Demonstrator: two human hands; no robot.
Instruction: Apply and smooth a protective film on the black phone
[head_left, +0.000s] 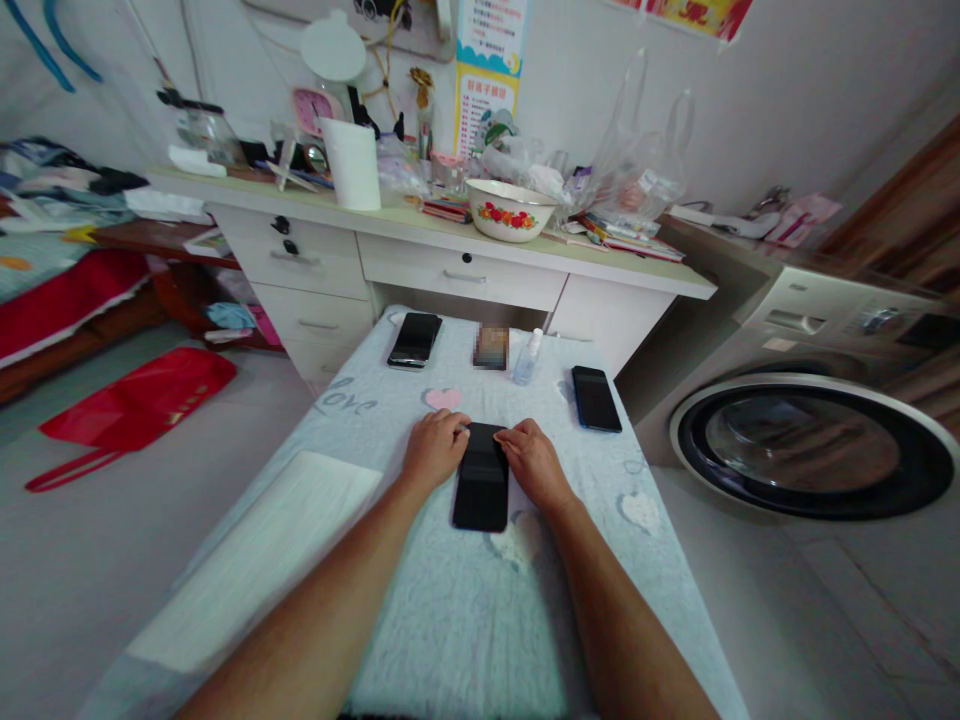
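Cloth is covering the table [465, 630], and a pale strip [259, 560] is lying near its left edge. At the far left, dark phones [415, 340] are lying stacked, well apart from the hands. The left hand [436, 447] is touching the far left corner of the middle phone [482, 485]; whether its grip is closing on anything, I cannot tell. That phone is lying flat, dark side up, between both hands, and nothing is showing how much handling is done or left. Beyond it, a small blurred item [491, 348] and a capped bottle [527, 358] are standing or lying near the far edge. The right hand [531, 462] is reaching the phone's far right side, its fingertips bunching; its grip I cannot tell either. Another phone [597, 399] is lying close to the right edge, narrowing sideways room there, while bare cloth is stretching nearward between the forearms.
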